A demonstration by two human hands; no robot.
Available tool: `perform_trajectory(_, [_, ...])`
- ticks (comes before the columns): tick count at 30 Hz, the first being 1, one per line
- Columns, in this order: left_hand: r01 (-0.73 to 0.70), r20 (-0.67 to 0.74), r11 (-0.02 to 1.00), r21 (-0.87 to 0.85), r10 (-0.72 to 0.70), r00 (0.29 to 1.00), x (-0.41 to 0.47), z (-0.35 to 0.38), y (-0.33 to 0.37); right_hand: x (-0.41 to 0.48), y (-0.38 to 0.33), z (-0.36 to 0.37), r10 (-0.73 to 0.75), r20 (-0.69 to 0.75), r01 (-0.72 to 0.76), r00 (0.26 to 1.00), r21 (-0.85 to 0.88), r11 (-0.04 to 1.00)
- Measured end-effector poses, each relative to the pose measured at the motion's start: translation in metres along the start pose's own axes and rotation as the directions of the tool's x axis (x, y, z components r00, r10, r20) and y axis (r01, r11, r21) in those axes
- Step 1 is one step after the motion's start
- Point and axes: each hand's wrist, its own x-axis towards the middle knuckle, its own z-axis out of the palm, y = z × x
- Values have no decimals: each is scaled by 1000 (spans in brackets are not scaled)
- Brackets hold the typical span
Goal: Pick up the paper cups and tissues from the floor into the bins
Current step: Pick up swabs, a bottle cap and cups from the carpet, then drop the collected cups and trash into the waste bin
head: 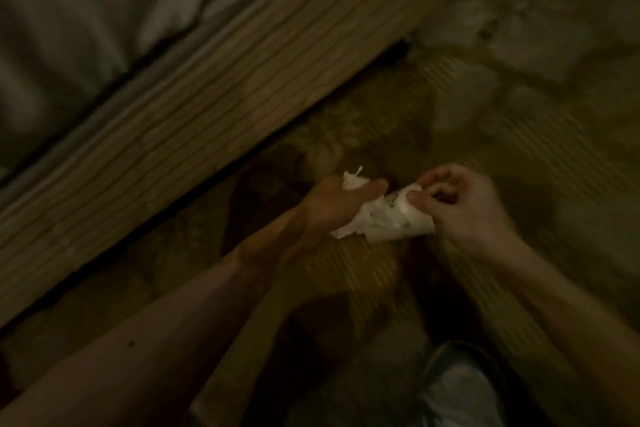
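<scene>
The dim patterned carpet floor (540,156) runs beside a diagonal pale wooden bed frame (207,97). You've lifted this litter clear, just off the frame's edge. Your left hand (332,204) grips a crumpled white tissue (353,179). Your right hand (464,204) has its fingers (420,200) pinching a squashed white paper cup (398,222) with faint dark print. Binning is left; no bin shows plainly.

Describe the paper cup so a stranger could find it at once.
Under the long wooden beam that crosses the picture, two hands meet. The paper cup is tilted sideways in the right hand; unlike the crumpled tissue in the left hand, it is smooth and tapered.
</scene>
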Motion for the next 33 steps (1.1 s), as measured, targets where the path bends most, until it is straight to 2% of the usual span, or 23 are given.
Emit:
perform_trajectory(2, [93, -39, 996, 12, -93, 995, -11, -32, -27, -3, -8, 44, -4, 97, 9, 995, -52, 999])
perform_trajectory(4, [105, -32, 994, 33, -104, 994, -31, -64, -51, -11, -19, 86, 13, 224, 7, 975, -90, 996])
perform_trajectory(8, [21, -119, 997, 72, -12, 993, -99, -139, -69, -36, -70, 151, 25, 471, 76, 882, -194, 978])
perform_trajectory(10, [-87, -217, 975, 206, 132, 967, -142, -180, -59, -47, -113, 176, -9, 558, 151, 830, -209, 966])
perform_trajectory(13, [-236, -320, 895, 379, 366, 874, -206, -236, -49, -68, -191, 214, -25, 705, 260, 709, -229, 938])
perform_trajectory(15, [-292, -404, 847, 443, 480, 779, -251, -272, -53, -88, -238, 244, -18, 768, 295, 640, -224, 929])
perform_trajectory(18, [-373, -538, 826, 423, 560, 630, -321, -327, -73, -130, -294, 304, -81, 814, 381, 575, -179, 907])
perform_trajectory(20, [-419, -613, 813, 404, 580, 536, -371, -362, -100, -165, -320, 356, -120, 867, 476, 483, -145, 867])
perform_trajectory(23, [-375, -742, 842, 388, 527, 414, -443, -408, -165, -224, -334, 446, -134, 930, 554, 343, -85, 828])
perform_trajectory(26, [-287, -865, 912, 294, 381, 326, -507, -439, -242, -288, -320, 540, -151, 964, 599, 220, -12, 801])
perform_trajectory(30, [-185, -952, 975, 125, 170, 256, -572, -460, -347, -365, -279, 650, -164, 985, 645, 42, 99, 758])
perform_trajectory(33, [-156, -977, 986, -65, -31, 212, -614, -468, -426, -414, -238, 728, -80, 991, 624, -108, 130, 771])
